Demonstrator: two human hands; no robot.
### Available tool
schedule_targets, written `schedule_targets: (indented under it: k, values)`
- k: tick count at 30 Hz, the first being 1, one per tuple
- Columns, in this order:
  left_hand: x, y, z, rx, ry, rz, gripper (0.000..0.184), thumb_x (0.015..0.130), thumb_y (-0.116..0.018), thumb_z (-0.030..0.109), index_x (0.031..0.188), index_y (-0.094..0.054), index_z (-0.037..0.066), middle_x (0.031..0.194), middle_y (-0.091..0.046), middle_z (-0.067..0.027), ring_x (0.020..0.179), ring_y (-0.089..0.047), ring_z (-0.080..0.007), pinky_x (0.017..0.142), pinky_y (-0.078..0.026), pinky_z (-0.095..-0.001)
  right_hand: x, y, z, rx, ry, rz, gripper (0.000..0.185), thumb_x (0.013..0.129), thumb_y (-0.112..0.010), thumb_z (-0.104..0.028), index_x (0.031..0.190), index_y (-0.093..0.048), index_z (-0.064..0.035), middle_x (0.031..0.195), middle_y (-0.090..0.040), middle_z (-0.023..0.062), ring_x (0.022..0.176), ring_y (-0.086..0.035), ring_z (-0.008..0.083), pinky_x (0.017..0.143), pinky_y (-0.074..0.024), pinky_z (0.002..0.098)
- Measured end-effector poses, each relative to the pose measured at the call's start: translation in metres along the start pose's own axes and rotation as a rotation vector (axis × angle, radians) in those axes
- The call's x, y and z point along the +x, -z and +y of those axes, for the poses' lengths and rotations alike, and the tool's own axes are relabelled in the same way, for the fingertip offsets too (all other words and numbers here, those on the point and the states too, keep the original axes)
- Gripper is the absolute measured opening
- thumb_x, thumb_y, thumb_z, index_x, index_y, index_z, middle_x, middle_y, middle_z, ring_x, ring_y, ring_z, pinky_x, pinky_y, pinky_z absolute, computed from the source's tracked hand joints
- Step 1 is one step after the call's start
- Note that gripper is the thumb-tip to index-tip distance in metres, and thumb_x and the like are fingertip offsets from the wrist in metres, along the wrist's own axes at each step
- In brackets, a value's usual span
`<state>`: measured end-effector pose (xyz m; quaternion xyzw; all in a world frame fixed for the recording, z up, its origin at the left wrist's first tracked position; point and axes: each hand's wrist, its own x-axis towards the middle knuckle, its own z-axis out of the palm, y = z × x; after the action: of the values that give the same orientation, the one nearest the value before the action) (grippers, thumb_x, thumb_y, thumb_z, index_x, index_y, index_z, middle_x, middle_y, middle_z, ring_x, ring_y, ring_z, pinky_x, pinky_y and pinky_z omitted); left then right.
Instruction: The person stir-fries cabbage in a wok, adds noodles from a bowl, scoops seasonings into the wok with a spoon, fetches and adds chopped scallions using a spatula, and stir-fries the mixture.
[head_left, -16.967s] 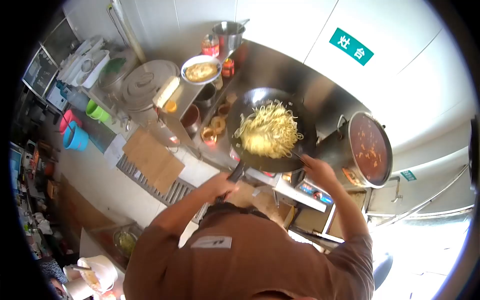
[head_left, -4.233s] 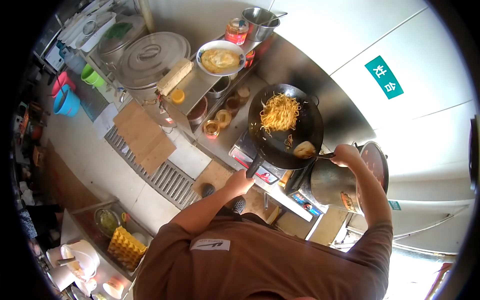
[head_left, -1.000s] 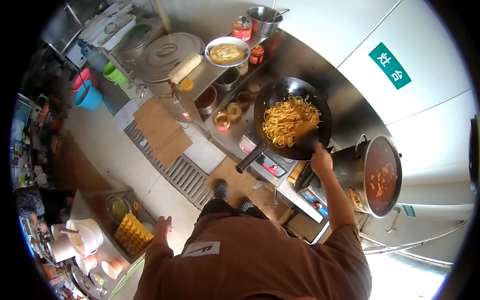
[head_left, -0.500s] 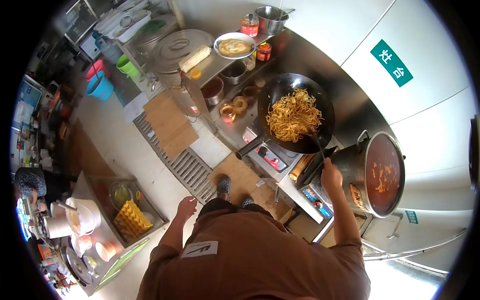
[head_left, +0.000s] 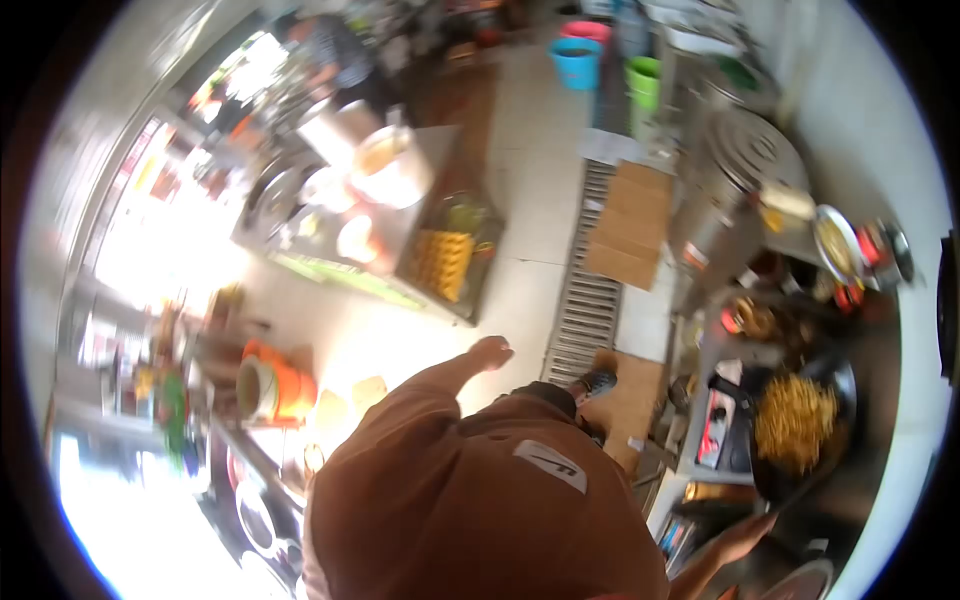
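Note:
My right hand (head_left: pixel 745 537) is closed round the handle of a long cooking utensil (head_left: pixel 795 495) at the lower right. Its other end reaches into a black wok (head_left: pixel 848 395), where the noodles hide its head. Brown fried noodles (head_left: pixel 795 422) fill the middle of the wok, which stands over a gas stove (head_left: pixel 714 425). My left hand (head_left: pixel 490 352) hangs in the air left of my body, over the pale floor and touching nothing I can see. Its fingers are blurred.
A metal drain grate (head_left: pixel 583 310) and flattened cardboard (head_left: pixel 630 225) lie on the floor. Left stands a worktable (head_left: pixel 440 150) with a yellow egg tray (head_left: pixel 441 263); a person (head_left: pixel 345 55) is behind it. Buckets (head_left: pixel 575 65) stand far back. A large pot (head_left: pixel 810 580) is partly visible at lower right.
My view has swung left, so the wok now sits at the right edge and more of the left side of the room shows. My right hand still grips the utensil.

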<state>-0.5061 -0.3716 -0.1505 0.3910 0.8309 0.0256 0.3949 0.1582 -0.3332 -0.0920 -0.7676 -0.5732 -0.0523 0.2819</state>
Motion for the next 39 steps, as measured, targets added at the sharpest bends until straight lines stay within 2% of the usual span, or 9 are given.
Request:
schedule_targets:
  k: [3, 5, 8, 14, 18, 21, 22, 30, 39]
  values:
    - [-0.021, -0.013, -0.031, 0.168, -0.093, 0.049, 0.038, 0.085, -0.051, 0.039, 0.099, -0.063, 0.006, 0.097, -0.064, -0.018, 0.092, -0.062, -0.032, 0.08, -0.048, -0.0404, 0.001, -0.004, -0.022, 0.157, -0.226, -0.104, 0.046, 0.093, -0.049, -0.017, 0.133, -0.04, 0.0049, 0.137, -0.041, 0.0231, 0.122, -0.046, 0.0331, 0.1, -0.0375, 0.0348]
    - [-0.025, -0.023, -0.054, 0.065, 0.001, -0.055, 0.038, 0.085, -0.05, 0.039, 0.098, -0.062, 0.005, 0.106, -0.061, -0.0202, 0.107, -0.054, -0.0351, 0.088, -0.044, -0.0416, 0.012, 0.014, -0.057, 0.307, -0.855, -0.308, 0.036, 0.09, -0.054, -0.024, 0.116, -0.055, 0.0006, 0.069, -0.056, 0.0074, 0.056, -0.048, 0.0164, 0.057, -0.04, 0.0345]
    - [-0.029, -0.017, -0.065, 0.085, 0.098, -0.223, 0.035, 0.084, -0.048, 0.034, 0.088, -0.062, 0.002, 0.089, -0.064, -0.0191, 0.086, -0.061, -0.034, 0.074, -0.048, -0.0428, 0.014, 0.03, -0.111, 0.357, -0.21, 0.128, 0.026, 0.091, -0.055, -0.026, 0.102, -0.06, -0.0035, 0.078, -0.063, 0.0138, 0.063, -0.059, 0.0238, 0.053, -0.0476, 0.0348]
    - [0.001, 0.006, -0.082, 0.025, 0.033, -0.19, 0.035, 0.083, -0.049, 0.036, 0.089, -0.061, 0.004, 0.087, -0.064, -0.0193, 0.086, -0.061, -0.0346, 0.073, -0.048, -0.0437, 0.038, 0.032, -0.229, 0.901, -0.373, -0.018, 0.031, 0.089, -0.056, -0.033, 0.072, -0.042, -0.0109, 0.054, -0.04, 0.0017, 0.047, -0.039, 0.0119, 0.043, -0.0294, 0.0281]
    - [0.046, 0.003, -0.112, -0.092, -0.037, -0.077, 0.037, 0.084, -0.05, 0.039, 0.094, -0.061, 0.005, 0.097, -0.062, -0.0205, 0.098, -0.058, -0.0362, 0.082, -0.046, -0.0434, 0.034, 0.002, -0.304, 0.808, -0.343, 0.0, 0.027, 0.091, -0.052, -0.029, 0.082, -0.056, -0.004, 0.053, -0.034, -0.0006, 0.047, -0.028, 0.0097, 0.047, -0.0278, 0.0292]
    - [0.072, 0.023, -0.144, -0.107, -0.069, -0.069, 0.038, 0.084, -0.051, 0.04, 0.1, -0.062, 0.007, 0.103, -0.062, -0.0188, 0.102, -0.056, -0.0363, 0.087, -0.045, -0.0433, 0.038, -0.035, -0.341, 0.907, -0.182, -0.321, 0.028, 0.094, -0.048, -0.029, 0.082, -0.053, -0.0044, 0.06, -0.051, 0.0036, 0.055, -0.049, 0.0132, 0.054, -0.0404, 0.0261]
    - [0.076, 0.032, -0.155, -0.152, -0.035, -0.035, 0.038, 0.084, -0.051, 0.04, 0.1, -0.062, 0.007, 0.104, -0.062, -0.019, 0.103, -0.056, -0.0363, 0.087, -0.045, -0.0435, 0.027, -0.031, -0.416, 0.936, -0.234, -0.207, 0.036, 0.095, -0.045, -0.035, 0.068, -0.039, -0.0126, 0.049, -0.025, -0.005, 0.044, -0.024, 0.0054, 0.044, -0.0229, 0.0222]
    - [0.119, 0.102, -0.272, -0.42, 0.398, -0.095, 0.039, 0.085, -0.043, 0.032, 0.075, -0.065, 0.002, 0.062, -0.065, -0.0113, 0.059, -0.065, -0.0265, 0.063, -0.052, -0.0398, 0.058, -0.105, -0.58, 1.233, -0.246, -0.572, 0.021, 0.093, -0.051, -0.026, 0.099, -0.052, -0.0064, 0.059, -0.03, -0.0053, 0.042, -0.025, 0.0026, 0.036, -0.0173, 0.0204]
    - [0.148, 0.088, -0.287, -0.779, 0.872, -0.043, 0.037, 0.087, -0.04, 0.027, 0.075, -0.061, -0.001, 0.07, -0.066, -0.0119, 0.053, -0.063, -0.0226, 0.054, -0.052, -0.0383, 0.148, -0.31, -0.748, 1.22, -0.219, -0.834, 0.021, 0.092, -0.052, -0.028, 0.096, -0.051, -0.0078, 0.055, -0.037, -0.0025, 0.039, -0.03, 0.0049, 0.034, -0.0204, 0.0216]
